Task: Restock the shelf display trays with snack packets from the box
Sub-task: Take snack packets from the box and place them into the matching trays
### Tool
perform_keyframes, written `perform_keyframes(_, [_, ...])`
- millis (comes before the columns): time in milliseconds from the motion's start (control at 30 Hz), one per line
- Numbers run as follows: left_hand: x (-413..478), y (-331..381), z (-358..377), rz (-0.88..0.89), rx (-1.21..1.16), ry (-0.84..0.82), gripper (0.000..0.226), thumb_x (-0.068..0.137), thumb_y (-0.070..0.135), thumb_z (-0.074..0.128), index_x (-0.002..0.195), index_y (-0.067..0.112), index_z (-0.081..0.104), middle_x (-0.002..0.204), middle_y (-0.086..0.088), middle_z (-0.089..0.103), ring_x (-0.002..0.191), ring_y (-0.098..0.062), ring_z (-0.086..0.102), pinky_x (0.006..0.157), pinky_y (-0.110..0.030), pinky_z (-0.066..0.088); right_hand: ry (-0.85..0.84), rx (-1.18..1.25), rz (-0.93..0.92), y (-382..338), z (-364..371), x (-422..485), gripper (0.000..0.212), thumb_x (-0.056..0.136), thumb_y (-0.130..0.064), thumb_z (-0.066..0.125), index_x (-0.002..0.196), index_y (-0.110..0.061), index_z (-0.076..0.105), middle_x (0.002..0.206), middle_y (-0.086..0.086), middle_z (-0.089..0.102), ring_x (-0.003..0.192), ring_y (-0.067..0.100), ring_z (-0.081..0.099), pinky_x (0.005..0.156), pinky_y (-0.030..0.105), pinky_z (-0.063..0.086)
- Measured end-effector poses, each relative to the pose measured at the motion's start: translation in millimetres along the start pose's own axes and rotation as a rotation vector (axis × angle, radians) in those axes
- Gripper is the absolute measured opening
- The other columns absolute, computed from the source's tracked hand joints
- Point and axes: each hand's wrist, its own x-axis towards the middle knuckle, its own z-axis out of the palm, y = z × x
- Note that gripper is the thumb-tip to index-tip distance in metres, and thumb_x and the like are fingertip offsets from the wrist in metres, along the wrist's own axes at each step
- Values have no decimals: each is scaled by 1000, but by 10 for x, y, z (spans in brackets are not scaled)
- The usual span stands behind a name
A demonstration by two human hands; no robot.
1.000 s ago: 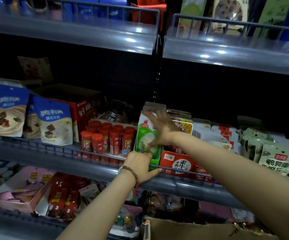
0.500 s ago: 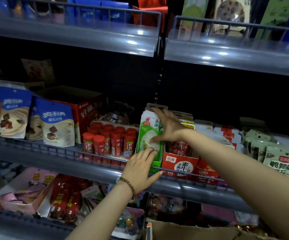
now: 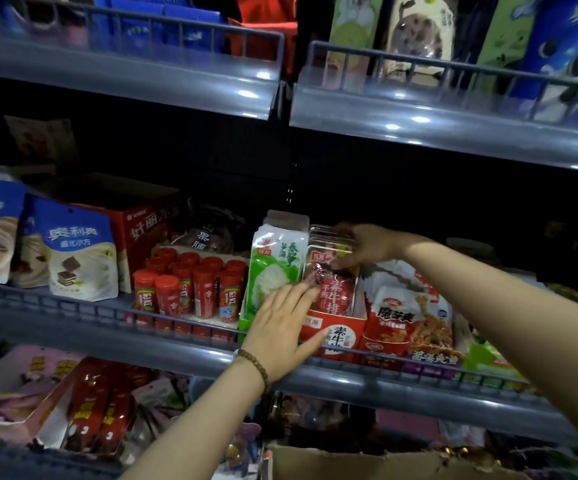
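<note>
The red packets (image 3: 332, 289) stand on end in the red display tray (image 3: 346, 332) on the middle shelf, long axis vertical, faces turned out toward the aisle, stacked front to back. Right on top of them is the right hand (image 3: 370, 244), reaching in from the right, fingers curled over the upper edges and thumb down on the front face, so it grips the front of the stack. Lower and to the left, the left hand (image 3: 280, 327) lies flat with straight fingers; its fingertips reach the lower left corner of the front packet and its palm covers the foot of the green-and-white packets (image 3: 273, 268) next door. So the right hand is nearer and holds the stack from above; any squaring-up looks like a push straight back, with the left bracing low. Red canisters (image 3: 190, 289) stand further left behind the shelf rail (image 3: 176, 337). The cardboard box (image 3: 384, 462) sits well below.
</note>
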Motion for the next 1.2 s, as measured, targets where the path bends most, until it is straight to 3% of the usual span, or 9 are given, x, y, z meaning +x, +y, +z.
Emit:
perform_keyframes(200, [219, 159, 78, 47, 78, -119, 53, 94, 57, 31, 134, 24, 42, 133, 5, 47, 129, -12, 34, 115, -29, 1, -11, 124, 24, 114, 237, 184, 71, 62, -25, 86, 122, -21, 50, 119, -1, 62, 109, 17, 58, 93, 30, 47])
perform_keyframes(367, [272, 187, 26, 26, 101, -176, 47, 94, 58, 30, 110, 23, 57, 108, 6, 61, 107, -10, 49, 117, -33, 7, 21, -71, -6, 90, 334, 227, 94, 61, -33, 86, 137, -17, 33, 136, 6, 51, 121, 24, 50, 100, 38, 45])
perform_keyframes(533, [253, 208, 4, 9, 63, -165, 47, 94, 56, 32, 112, 21, 59, 106, 6, 62, 104, -10, 48, 115, -31, 5, 78, -140, -116, 41, 359, 90, 102, 66, -30, 83, 144, -17, 19, 145, 9, 41, 129, 27, 44, 101, 38, 42])
perform_keyframes(667, [250, 224, -31, 10, 84, -171, 46, 95, 55, 31, 108, 21, 59, 99, 7, 60, 100, -9, 47, 115, -29, 1, 179, -205, -123, 52, 374, 115, 90, 68, -31, 81, 140, -16, 29, 139, 10, 47, 125, 27, 46, 102, 38, 41])
perform_keyframes(800, [266, 229, -40, -10, 77, -219, 46, 94, 56, 31, 111, 23, 58, 99, 10, 58, 96, -6, 44, 117, -30, 1, 107, -284, -106, 71, 352, 177, 87, 70, -45, 77, 139, -17, 32, 138, 9, 45, 126, 27, 44, 102, 36, 37])
perform_keyframes(933, [288, 249, -39, -22, 92, -236, 48, 93, 59, 30, 108, 23, 57, 100, 9, 60, 99, -7, 49, 116, -31, 3, 13, -118, -51, 105, 352, 226, 84, 75, -42, 74, 142, -19, 29, 141, 8, 45, 124, 26, 48, 101, 40, 44])
perform_keyframes(1033, [275, 256, -32, -16, 82, -209, 48, 94, 58, 30, 120, 24, 52, 113, 7, 59, 112, -9, 49, 117, -32, 4, -27, 109, -46, 115, 250, 137, 82, 79, -42, 70, 144, -19, 26, 140, 8, 47, 122, 25, 51, 101, 39, 45])
perform_keyframes(1133, [225, 291, 22, 50, 52, -109, 52, 94, 56, 29, 133, 25, 43, 126, 8, 52, 121, -9, 44, 116, -30, 2, 13, 218, -89, 165, 61, -114, 75, 85, -51, 59, 146, -21, 26, 144, 4, 43, 127, 20, 46, 103, 28, 38])
perform_keyframes(1200, [189, 365, 61, 96, -6, -54, 52, 93, 55, 28, 132, 25, 45, 125, 7, 53, 119, -10, 46, 114, -28, 11, 66, 284, -93, 241, -51, -369, 71, 87, -53, 53, 146, -23, 29, 148, -1, 38, 132, 17, 39, 100, 21, 30])
